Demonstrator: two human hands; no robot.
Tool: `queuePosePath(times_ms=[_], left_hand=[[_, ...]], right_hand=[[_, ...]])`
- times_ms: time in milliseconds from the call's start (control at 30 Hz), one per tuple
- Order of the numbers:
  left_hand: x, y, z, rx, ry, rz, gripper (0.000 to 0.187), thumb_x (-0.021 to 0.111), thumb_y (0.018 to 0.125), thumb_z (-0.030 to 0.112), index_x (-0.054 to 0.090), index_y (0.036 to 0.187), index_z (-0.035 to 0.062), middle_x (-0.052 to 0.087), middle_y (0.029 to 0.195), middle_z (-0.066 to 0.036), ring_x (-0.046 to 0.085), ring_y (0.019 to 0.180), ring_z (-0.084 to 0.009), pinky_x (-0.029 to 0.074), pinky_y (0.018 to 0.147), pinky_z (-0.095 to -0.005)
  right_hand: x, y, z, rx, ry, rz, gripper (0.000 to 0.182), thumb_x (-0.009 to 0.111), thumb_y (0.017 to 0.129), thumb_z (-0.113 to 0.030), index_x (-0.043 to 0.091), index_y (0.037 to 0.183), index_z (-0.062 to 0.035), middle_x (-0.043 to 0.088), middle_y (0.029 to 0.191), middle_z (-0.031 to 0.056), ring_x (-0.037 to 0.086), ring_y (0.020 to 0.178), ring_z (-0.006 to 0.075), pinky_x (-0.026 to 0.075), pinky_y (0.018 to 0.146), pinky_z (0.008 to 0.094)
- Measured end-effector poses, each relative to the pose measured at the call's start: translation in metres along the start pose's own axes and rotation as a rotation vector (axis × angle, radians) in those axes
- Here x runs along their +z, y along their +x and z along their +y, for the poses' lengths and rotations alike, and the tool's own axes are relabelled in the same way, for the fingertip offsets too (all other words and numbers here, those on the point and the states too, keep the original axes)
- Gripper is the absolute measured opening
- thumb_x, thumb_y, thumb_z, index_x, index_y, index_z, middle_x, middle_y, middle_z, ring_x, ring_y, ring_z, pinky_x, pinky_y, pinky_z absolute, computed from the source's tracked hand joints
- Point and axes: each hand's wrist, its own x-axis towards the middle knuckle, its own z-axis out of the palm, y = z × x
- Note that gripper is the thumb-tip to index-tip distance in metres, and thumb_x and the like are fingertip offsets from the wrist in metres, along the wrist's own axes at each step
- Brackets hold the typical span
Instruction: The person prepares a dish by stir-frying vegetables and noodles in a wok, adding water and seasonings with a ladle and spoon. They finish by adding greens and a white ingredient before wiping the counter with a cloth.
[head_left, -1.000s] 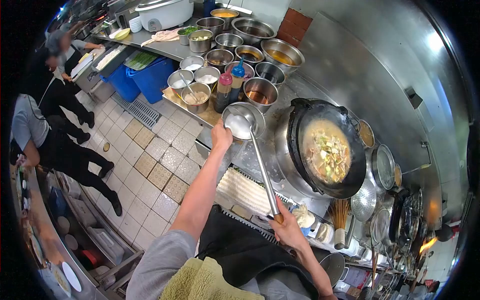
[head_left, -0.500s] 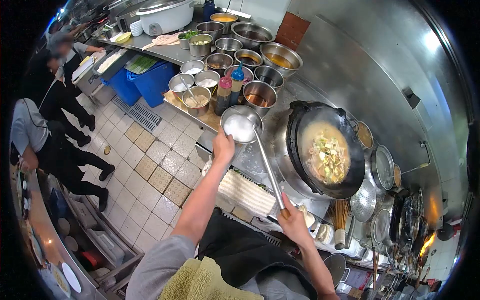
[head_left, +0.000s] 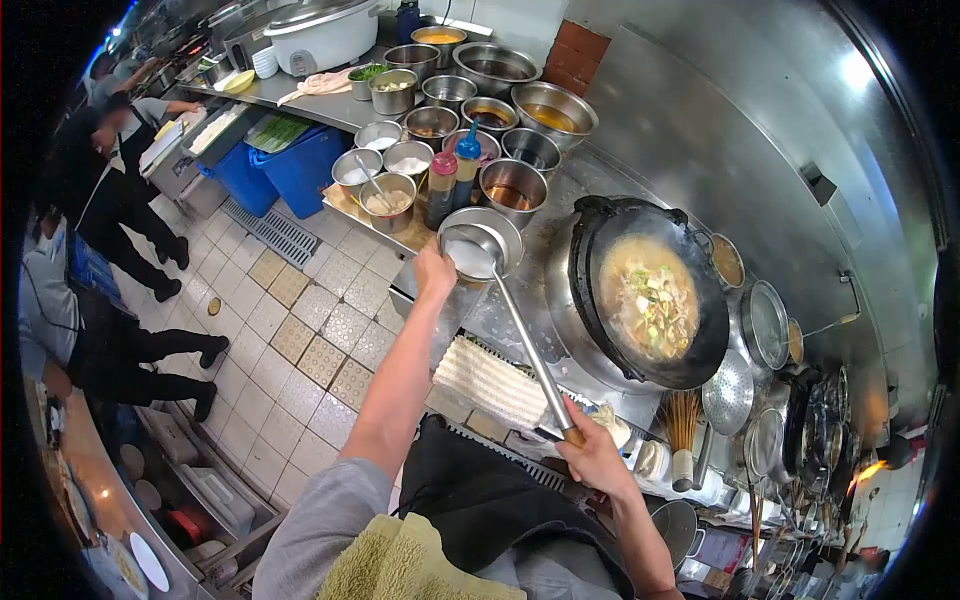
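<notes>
My left hand (head_left: 434, 268) grips the near rim of a steel bowl (head_left: 508, 232) that is tilted toward me and holds something white. In my right hand (head_left: 592, 450) is the wooden end of a long-handled ladle (head_left: 528, 345), fingers wrapped round it. The ladle's cup lies inside the bowl, over the white contents. To the right of the ladle, a black wok (head_left: 705, 350) on the stove holds a steaming stew (head_left: 652, 300) of pale and green pieces in brownish liquid. Just beyond the bowl stand squeeze bottles with a red cap (head_left: 443, 165) and a blue cap (head_left: 468, 145).
Steel pots of sauces and seasonings (head_left: 515, 185) crowd the counter. A folded striped cloth (head_left: 485, 378) lies at the stove's front edge. A bamboo brush (head_left: 680, 430) and a perforated skimmer (head_left: 727, 392) sit right of it. Co-workers (head_left: 110, 330) stand across the tiled floor (head_left: 300, 410) at left.
The ladle's cup has shifted slightly left within the bowl and covers more of the white contents. The bowl now tilts toward me. At left, a co-worker has moved a little.
</notes>
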Motion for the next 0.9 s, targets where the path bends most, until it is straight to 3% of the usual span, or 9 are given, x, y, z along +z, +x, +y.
queuePosePath(times_ms=[67, 167, 300, 333, 500, 567, 633, 800, 900], left_hand=[[0.002, 0.01, -0.011, 0.083, 0.002, 0.247, 0.039, 0.057, 0.084, 0.009, 0.057, 0.119, -0.0094, 0.065, 0.095, -0.032, 0.064, 0.095, -0.0431, 0.049, 0.084, -0.0469], [-0.007, -0.002, -0.01, 0.044, -0.109, 0.205, 0.039, 0.059, 0.085, 0.01, 0.057, 0.119, -0.0093, 0.066, 0.092, -0.03, 0.065, 0.09, -0.043, 0.049, 0.081, -0.0481], [0.001, -0.036, 0.003, 0.025, -0.13, 0.091, 0.041, 0.06, 0.085, 0.009, 0.056, 0.121, -0.0089, 0.066, 0.085, -0.029, 0.065, 0.084, -0.0445, 0.049, 0.077, -0.0492], [0.01, -0.036, -0.004, 0.044, -0.13, 0.083, 0.027, 0.061, 0.084, 0.014, 0.059, 0.104, -0.0048, 0.067, 0.086, -0.026, 0.065, 0.085, -0.0414, 0.05, 0.076, -0.0465], [0.036, -0.02, -0.024, 0.004, -0.057, 0.114, 0.024, 0.058, 0.083, 0.008, 0.058, 0.101, -0.0073, 0.066, 0.077, -0.023, 0.067, 0.074, -0.037, 0.05, 0.069, -0.0448], [0.034, -0.018, -0.016, 0.015, -0.061, 0.131, 0.023, 0.057, 0.082, 0.007, 0.057, 0.1, -0.0077, 0.066, 0.074, -0.021, 0.067, 0.07, -0.0355, 0.051, 0.066, -0.0441], [0.028, -0.021, -0.013, -0.085, -0.15, 0.038, 0.031, 0.057, 0.081, 0.006, 0.058, 0.107, -0.0103, 0.064, 0.091, -0.034, 0.063, 0.091, -0.0471, 0.048, 0.082, -0.0485], [0.02, -0.014, -0.011, -0.076, -0.16, 0.037, 0.029, 0.056, 0.082, 0.006, 0.06, 0.106, -0.0092, 0.065, 0.092, -0.032, 0.063, 0.091, -0.046, 0.049, 0.082, -0.0483], [0.004, -0.009, -0.002, -0.025, -0.116, 0.069, 0.028, 0.057, 0.082, 0.005, 0.061, 0.106, -0.0085, 0.066, 0.092, -0.03, 0.064, 0.09, -0.0446, 0.049, 0.081, -0.048]], right_hand=[[-0.006, -0.01, -0.008, 0.038, 0.032, 0.001, 0.073, 0.056, 0.086, 0.001, 0.028, 0.152, -0.0111, 0.058, 0.081, 0.0037, 0.043, 0.047, 0.0066, 0.041, 0.046, 0.0233], [-0.008, -0.009, -0.01, 0.061, 0.063, 0.012, 0.073, 0.057, 0.085, 0.002, 0.029, 0.152, -0.0115, 0.048, 0.068, -0.0026, 0.042, 0.047, 0.0049, 0.037, 0.044, 0.0218], [-0.007, 0.021, 0.009, -0.03, -0.232, 0.112, 0.073, 0.056, 0.084, -0.002, 0.028, 0.151, -0.0092, 0.055, 0.07, 0.0096, 0.052, 0.054, 0.0137, 0.046, 0.055, 0.0292], [-0.004, 0.031, 0.018, -0.068, -0.395, 0.145, 0.073, 0.055, 0.084, -0.003, 0.027, 0.151, -0.0081, 0.058, 0.073, 0.0152, 0.057, 0.059, 0.018, 0.049, 0.061, 0.0325], [0.027, 0.041, 0.056, -0.153, -0.312, 0.137, 0.073, 0.054, 0.084, -0.005, 0.024, 0.151, -0.007, 0.061, 0.076, 0.0234, 0.063, 0.071, 0.026, 0.05, 0.076, 0.0368], [0.031, 0.036, 0.049, -0.179, -0.283, 0.119, 0.072, 0.053, 0.085, -0.005, 0.024, 0.151, -0.0074, 0.057, 0.07, 0.018, 0.06, 0.067, 0.0218, 0.049, 0.07, 0.0347], [0.031, 0.026, 0.035, -0.045, -0.228, 0.074, 0.07, 0.053, 0.087, -0.005, 0.024, 0.151, -0.0075, 0.052, 0.066, 0.0117, 0.056, 0.064, 0.0172, 0.049, 0.064, 0.0323], [0.012, 0.015, 0.037, -0.071, -0.158, 0.041, 0.071, 0.054, 0.087, -0.003, 0.026, 0.152, -0.0102, 0.048, 0.066, 0.0027, 0.048, 0.052, 0.0102, 0.044, 0.051, 0.0282], [0.004, -0.005, -0.004, 0.062, -0.031, -0.002, 0.073, 0.056, 0.086, 0.0, 0.027, 0.152, -0.0117, 0.052, 0.073, 0.0005, 0.045, 0.05, 0.0062, 0.042, 0.046, 0.0248]])
